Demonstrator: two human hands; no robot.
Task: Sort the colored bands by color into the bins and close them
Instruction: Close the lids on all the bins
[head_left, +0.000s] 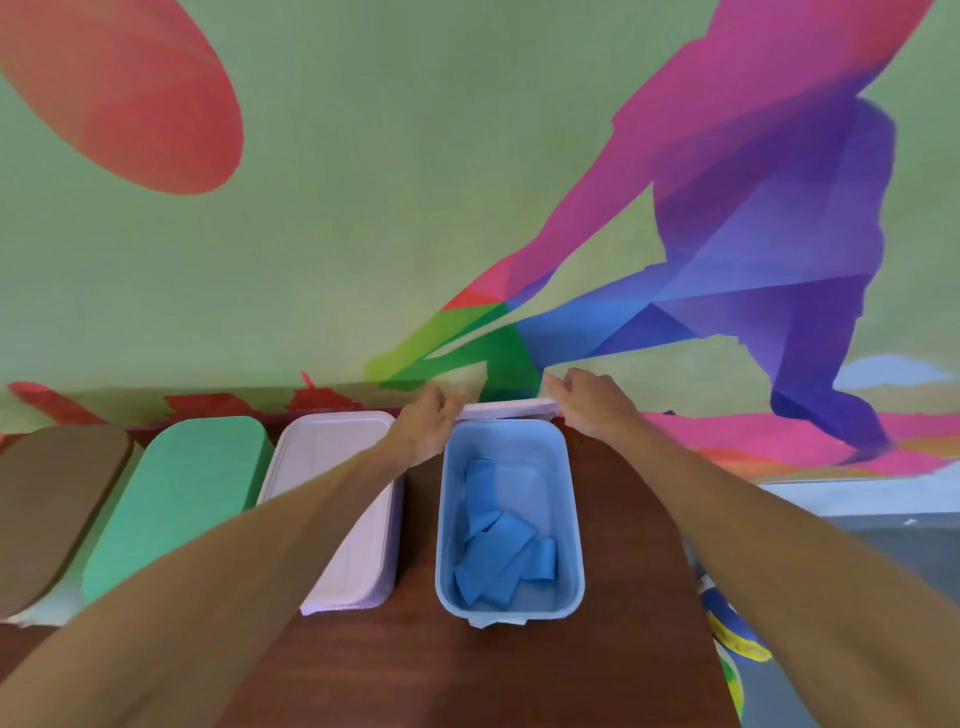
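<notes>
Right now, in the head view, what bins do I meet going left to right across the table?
Brown-lidded bin → green-lidded bin → white-lidded bin → open blue bin with blue bands; left hand and right hand hold a pale lid at its far end.

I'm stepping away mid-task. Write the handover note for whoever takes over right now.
Left hand and right hand each grip an end of the pale lid, at the far edge of the blue bin.
Blue bands lie inside the open blue bin.
Done: brown-lidded bin, green-lidded bin and white-lidded bin are covered.
Left: set the lid on the blue bin and press it shut.
</notes>
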